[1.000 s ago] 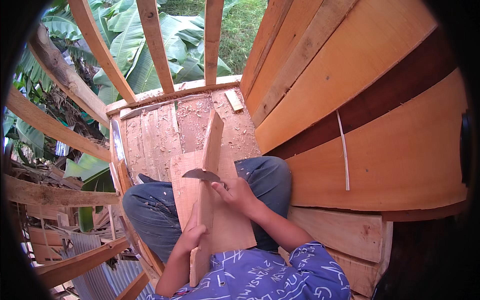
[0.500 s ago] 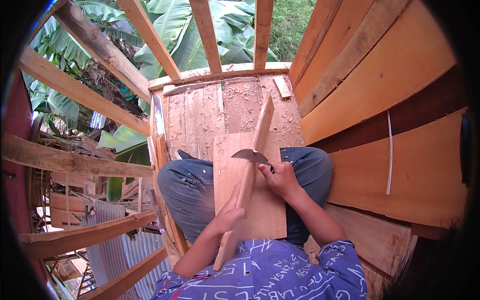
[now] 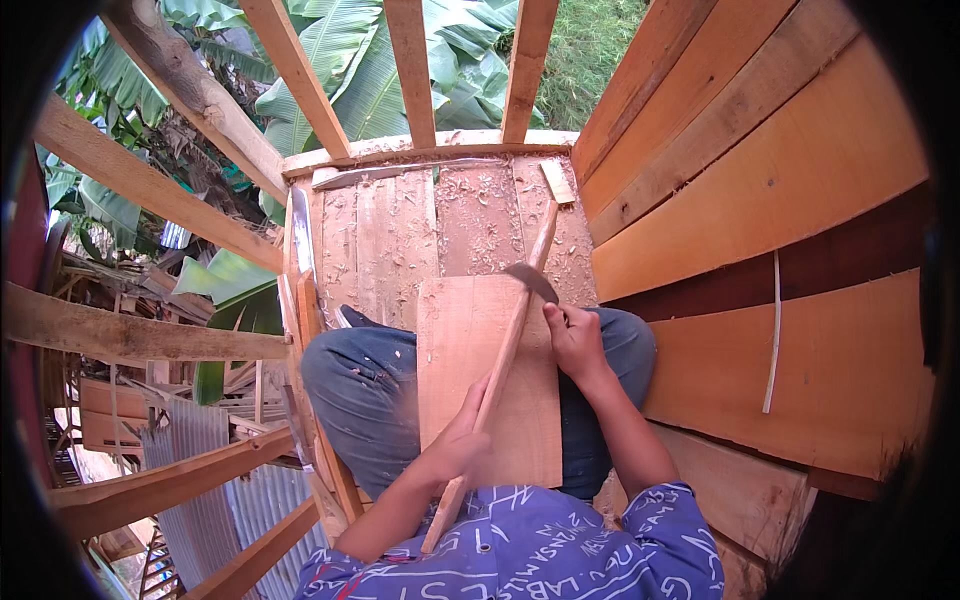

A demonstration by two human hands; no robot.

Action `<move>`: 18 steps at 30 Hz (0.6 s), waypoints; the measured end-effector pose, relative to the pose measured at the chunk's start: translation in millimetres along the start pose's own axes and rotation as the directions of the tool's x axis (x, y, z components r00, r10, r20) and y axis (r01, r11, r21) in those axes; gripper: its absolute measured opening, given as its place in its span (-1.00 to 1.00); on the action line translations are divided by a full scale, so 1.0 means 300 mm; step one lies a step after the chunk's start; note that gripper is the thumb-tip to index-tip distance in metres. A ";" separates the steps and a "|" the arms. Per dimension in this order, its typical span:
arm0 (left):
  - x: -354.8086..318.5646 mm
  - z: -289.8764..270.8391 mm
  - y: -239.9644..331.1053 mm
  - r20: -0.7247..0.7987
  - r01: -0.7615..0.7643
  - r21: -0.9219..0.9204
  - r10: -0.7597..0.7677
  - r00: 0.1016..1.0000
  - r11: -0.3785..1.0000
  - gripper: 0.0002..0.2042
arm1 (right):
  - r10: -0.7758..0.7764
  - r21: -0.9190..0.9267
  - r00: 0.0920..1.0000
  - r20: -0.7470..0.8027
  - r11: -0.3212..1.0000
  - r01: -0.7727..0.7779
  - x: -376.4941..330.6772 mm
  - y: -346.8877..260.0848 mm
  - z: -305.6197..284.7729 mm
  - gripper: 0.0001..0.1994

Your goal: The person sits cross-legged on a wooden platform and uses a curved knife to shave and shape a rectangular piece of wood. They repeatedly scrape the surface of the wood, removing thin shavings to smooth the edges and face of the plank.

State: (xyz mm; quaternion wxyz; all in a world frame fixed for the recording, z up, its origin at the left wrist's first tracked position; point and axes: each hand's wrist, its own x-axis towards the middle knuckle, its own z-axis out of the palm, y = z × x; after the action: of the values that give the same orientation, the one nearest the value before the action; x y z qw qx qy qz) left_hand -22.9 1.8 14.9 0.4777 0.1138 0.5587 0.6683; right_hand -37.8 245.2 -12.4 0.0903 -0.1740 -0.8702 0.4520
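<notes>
A long, narrow wooden strip (image 3: 506,362) slants from my shirt front up and to the right, over a flat board (image 3: 455,330) laid across my lap. Its lower half is in the grip of my left hand (image 3: 458,440), with the fingers wrapped round it. My right hand (image 3: 577,342) is closed on the handle of a knife with a broad curved blade (image 3: 532,282). That blade lies against the upper part of the strip, near the far edge of the lap board. Most of the knife's handle is hidden inside my fist.
Curly wood shavings (image 3: 480,215) litter the plank floor ahead, where a small wood offcut (image 3: 557,182) lies. A long metal blade (image 3: 303,235) stands by the left railing (image 3: 150,330). Plank walling (image 3: 780,370) closes the right side, with a thin pale strip (image 3: 773,330) against it.
The wooden strip has turned so that its narrow edge shows more. The knife has moved up and right along it toward the far end, and my right hand has shifted with it.
</notes>
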 end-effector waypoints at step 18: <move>0.019 -0.007 0.026 0.034 -0.101 -0.076 0.104 0.994 0.992 -0.15 | -0.082 -0.207 0.990 0.114 0.973 0.105 -0.107 -0.111 -0.027 -0.63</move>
State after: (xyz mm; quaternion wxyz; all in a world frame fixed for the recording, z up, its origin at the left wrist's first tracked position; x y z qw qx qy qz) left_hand -31.3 5.5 18.6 0.4570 0.1373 0.5179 0.7100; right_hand -13.0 221.3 19.5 0.0465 -0.1173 -0.9243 0.3603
